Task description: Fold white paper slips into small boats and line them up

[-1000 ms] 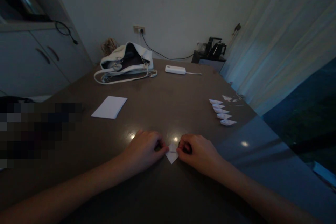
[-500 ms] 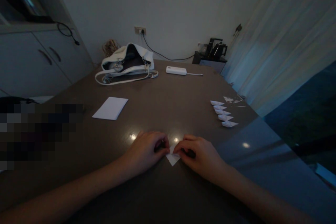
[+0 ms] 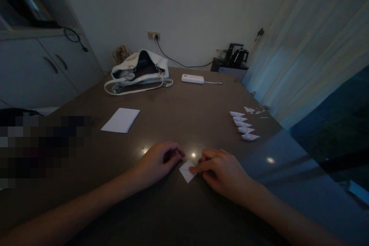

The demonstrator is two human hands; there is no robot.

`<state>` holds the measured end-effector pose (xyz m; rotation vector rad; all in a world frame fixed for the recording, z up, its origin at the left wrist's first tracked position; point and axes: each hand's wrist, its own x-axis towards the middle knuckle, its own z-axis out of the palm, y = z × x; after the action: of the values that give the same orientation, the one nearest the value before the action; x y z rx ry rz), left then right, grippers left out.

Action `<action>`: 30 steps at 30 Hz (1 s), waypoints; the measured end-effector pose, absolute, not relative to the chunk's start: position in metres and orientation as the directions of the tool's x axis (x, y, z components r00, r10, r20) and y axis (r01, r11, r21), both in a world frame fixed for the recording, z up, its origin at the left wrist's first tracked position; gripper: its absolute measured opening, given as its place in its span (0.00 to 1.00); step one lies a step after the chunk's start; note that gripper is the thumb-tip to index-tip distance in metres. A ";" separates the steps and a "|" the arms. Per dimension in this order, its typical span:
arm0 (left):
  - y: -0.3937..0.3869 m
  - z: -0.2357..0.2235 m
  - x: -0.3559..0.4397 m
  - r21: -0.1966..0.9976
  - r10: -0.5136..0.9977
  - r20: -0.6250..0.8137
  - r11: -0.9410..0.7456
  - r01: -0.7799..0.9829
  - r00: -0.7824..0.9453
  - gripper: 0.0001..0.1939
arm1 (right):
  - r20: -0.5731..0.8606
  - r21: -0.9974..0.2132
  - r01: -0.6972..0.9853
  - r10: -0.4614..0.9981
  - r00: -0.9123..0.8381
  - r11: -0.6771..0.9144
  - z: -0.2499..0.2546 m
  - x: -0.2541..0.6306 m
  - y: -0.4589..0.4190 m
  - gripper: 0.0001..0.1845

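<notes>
A small folded piece of white paper (image 3: 186, 173) lies on the table in front of me, square and turned corner toward me, with a crease across its upper part. My right hand (image 3: 223, 173) has its fingers curled in and a fingertip on the paper's right side, gripping it there; that corner is hidden. Just left of the paper, my left hand (image 3: 161, 159) is loosely bent, thumb and forefinger near each other, apart from the paper and holding nothing. Off to the right stand several small folded paper boats (image 3: 244, 125) in a row.
A white paper stack (image 3: 121, 120) lies on the left of the brown table (image 3: 178, 119). Farther back are an open white handbag (image 3: 141, 71) and a white power bank (image 3: 192, 79) with a short cable. Paper scraps (image 3: 253, 110) lie beyond the boats, near the right edge.
My left hand has let go of the folded paper and drawn slightly left. The right hand keeps its fingertip on the paper, of which more now shows.
</notes>
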<state>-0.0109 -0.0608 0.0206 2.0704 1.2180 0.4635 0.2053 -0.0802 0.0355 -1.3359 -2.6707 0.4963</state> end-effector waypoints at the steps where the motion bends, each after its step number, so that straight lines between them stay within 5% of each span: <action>1: -0.062 0.022 -0.012 0.692 0.836 0.012 -0.403 0.599 0.549 0.11 | -0.048 -0.347 0.753 0.792 -0.609 0.558 0.035 0.206 -0.080 0.19; 5: -0.067 0.028 -0.014 0.449 0.656 0.059 -0.691 0.566 0.753 0.17 | -0.068 -0.347 0.752 0.784 -0.617 0.561 0.035 0.209 -0.078 0.22; 8: -0.069 0.031 -0.016 0.316 0.631 0.018 -0.740 0.594 0.776 0.17 | -0.081 -0.350 0.740 0.769 -0.634 0.574 0.038 0.211 -0.077 0.23; 18: -0.064 0.029 -0.016 0.359 0.667 -0.004 -0.695 0.623 0.745 0.15 | -0.116 -0.211 0.754 0.750 -0.651 0.622 0.055 0.218 -0.079 0.20; 30: -0.065 0.030 -0.016 0.388 0.663 -0.012 -0.687 0.614 0.749 0.15 | 0.034 -0.312 0.692 0.736 -0.676 0.651 0.049 0.223 -0.073 0.15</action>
<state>-0.0164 -0.0647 0.0304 2.5786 0.9807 0.1817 0.2233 -0.0727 0.0489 -1.1805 -2.7089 0.4138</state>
